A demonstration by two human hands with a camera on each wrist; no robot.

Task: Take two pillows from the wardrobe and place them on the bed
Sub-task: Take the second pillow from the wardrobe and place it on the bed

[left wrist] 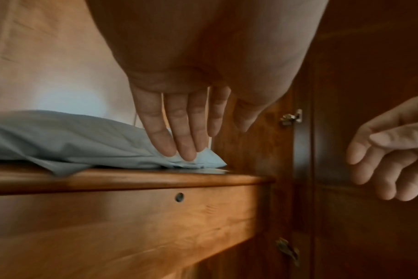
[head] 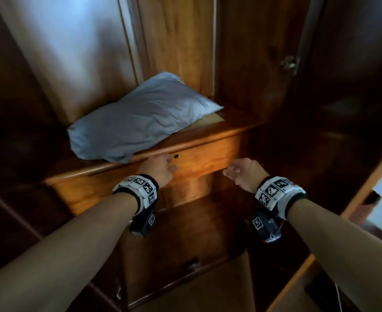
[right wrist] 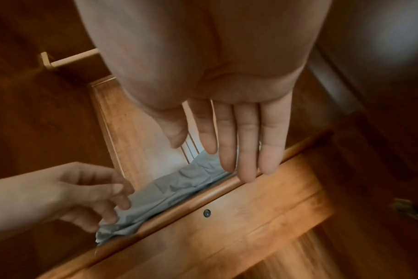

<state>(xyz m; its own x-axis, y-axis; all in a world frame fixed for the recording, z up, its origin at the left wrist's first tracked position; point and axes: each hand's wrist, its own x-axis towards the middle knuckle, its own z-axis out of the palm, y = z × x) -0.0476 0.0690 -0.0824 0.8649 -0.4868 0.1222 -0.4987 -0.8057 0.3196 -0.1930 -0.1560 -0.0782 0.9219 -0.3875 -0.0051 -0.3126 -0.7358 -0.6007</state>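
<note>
Just ahead of and above the fingertips of the left hand (head: 160, 168), the pillow (head: 140, 118) lies on the wardrobe shelf (head: 208, 134), its long axis running from the near left to the far right. The left hand is nearer; its fingers (left wrist: 179, 132) are straight, close together, empty. The right hand (head: 241, 174), loosely curled, holds nothing, clear of the pillow's right corner. The pillow is pale blue, soft and creased, overhanging the shelf edge.
</note>
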